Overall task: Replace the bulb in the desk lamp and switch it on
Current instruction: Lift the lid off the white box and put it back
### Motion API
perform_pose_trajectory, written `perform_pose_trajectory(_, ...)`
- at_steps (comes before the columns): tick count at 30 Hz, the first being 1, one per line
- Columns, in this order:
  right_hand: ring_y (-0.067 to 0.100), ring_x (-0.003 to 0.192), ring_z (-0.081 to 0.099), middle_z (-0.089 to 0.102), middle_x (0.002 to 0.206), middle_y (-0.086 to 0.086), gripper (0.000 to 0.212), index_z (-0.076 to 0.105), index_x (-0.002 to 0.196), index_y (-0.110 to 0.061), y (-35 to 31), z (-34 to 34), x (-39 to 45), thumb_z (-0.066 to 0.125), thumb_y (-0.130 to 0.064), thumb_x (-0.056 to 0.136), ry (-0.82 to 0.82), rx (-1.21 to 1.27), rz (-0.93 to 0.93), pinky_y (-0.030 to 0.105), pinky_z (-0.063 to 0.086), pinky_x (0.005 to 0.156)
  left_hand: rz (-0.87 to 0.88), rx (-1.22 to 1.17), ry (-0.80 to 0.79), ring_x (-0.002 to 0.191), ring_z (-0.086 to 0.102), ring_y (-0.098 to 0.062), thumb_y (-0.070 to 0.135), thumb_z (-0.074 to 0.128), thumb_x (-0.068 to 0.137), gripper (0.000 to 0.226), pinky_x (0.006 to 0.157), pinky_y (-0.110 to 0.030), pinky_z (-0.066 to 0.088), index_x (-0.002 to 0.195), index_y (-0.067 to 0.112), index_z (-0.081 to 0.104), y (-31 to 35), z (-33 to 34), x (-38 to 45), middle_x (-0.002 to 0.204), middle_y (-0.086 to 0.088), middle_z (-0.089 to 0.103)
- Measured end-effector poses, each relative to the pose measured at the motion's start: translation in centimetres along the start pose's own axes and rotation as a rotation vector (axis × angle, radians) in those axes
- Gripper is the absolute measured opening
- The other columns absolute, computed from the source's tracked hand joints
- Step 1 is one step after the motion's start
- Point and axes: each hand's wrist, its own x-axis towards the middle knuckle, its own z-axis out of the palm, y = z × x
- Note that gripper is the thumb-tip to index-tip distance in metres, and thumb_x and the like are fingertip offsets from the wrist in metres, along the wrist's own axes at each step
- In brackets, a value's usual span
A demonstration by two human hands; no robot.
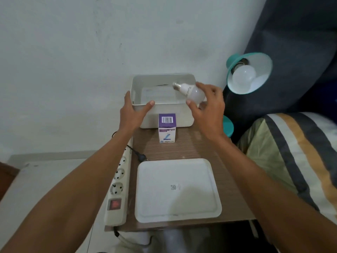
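A teal desk lamp [237,59] stands at the table's right edge, its shade tilted toward me with a white bulb [243,75] screwed into the socket, unlit. My right hand [207,108] holds a second white bulb [191,92] by its globe, metal base pointing left, above the right side of a white bin [164,114]. My left hand [133,110] grips the bin's front-left rim, thumb over the edge. A purple and white bulb box [167,128] stands upright in front of the bin.
A white lid [177,189] lies flat on the wooden table [191,148] near its front edge. A white power strip [118,187] with a red switch runs along the table's left side, one black plug [141,157] beside it. A striped pillow [295,157] lies at the right.
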Motion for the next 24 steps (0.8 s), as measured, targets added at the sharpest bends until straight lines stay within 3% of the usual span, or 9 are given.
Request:
perform_pose_trajectory(7, 0.020, 0.114, 0.059, 0.061, 0.127, 0.006, 0.057, 0.059, 0.136, -0.023, -1.7, 4.1, 6.4, 0.079, -0.026, 0.083, -0.251, -0.130, 0.125, 0.036, 0.051, 0.098, 0.026, -0.057, 0.039, 0.124, 0.059, -0.018, 0.062, 0.078, 0.079, 0.094, 0.103, -0.038, 0.055, 0.154, 0.025, 0.033, -0.3, 0.7, 0.0, 0.141, 0.003, 0.060)
perform_pose_trajectory(11, 0.021, 0.108, 0.064, 0.067, 0.121, 0.005, 0.051, 0.067, 0.127, -0.022, -1.6, 5.9, 6.7, 0.083, -0.025, 0.078, -0.385, -0.164, 0.203, 0.033, 0.053, 0.091, 0.019, -0.069, 0.048, 0.122, 0.060, -0.015, 0.064, 0.078, 0.078, 0.096, 0.105, -0.041, 0.054, 0.154, 0.026, 0.033, -0.5, 0.9, 0.1, 0.138, 0.006, 0.061)
perform_pose_trajectory(15, 0.015, 0.105, 0.062, 0.066, 0.127, 0.003, 0.050, 0.071, 0.122, -0.024, -1.0, 7.0, 7.0, 0.086, -0.032, 0.076, -0.503, -0.273, 0.283, 0.024, 0.044, 0.079, 0.003, -0.058, 0.054, 0.128, 0.058, -0.020, 0.070, 0.077, 0.074, 0.104, 0.105, -0.042, 0.054, 0.156, 0.026, 0.030, -0.7, 0.9, 0.2, 0.144, 0.001, 0.058)
perform_pose_trajectory(21, 0.021, 0.120, 0.061, 0.065, 0.133, 0.005, 0.050, 0.068, 0.126, -0.017, -1.0, 7.6, 8.4, 0.082, -0.032, 0.080, -0.649, -0.326, 0.342, 0.030, 0.048, 0.100, -0.005, -0.055, 0.036, 0.122, 0.058, -0.017, 0.065, 0.078, 0.077, 0.099, 0.101, -0.040, 0.057, 0.154, 0.026, 0.031, -0.4, 1.0, 0.2, 0.142, 0.002, 0.058)
perform_pose_trajectory(24, 0.023, 0.122, 0.059, 0.061, 0.136, 0.007, 0.058, 0.062, 0.133, -0.019, -1.2, 6.9, 7.9, 0.078, -0.040, 0.082, -0.559, -0.303, 0.306, 0.033, 0.048, 0.098, -0.066, -0.040, 0.010, 0.138, 0.051, -0.025, 0.079, 0.076, 0.065, 0.122, 0.111, -0.048, 0.050, 0.160, 0.025, 0.020, 0.3, 0.5, 0.1, 0.155, -0.002, 0.049)
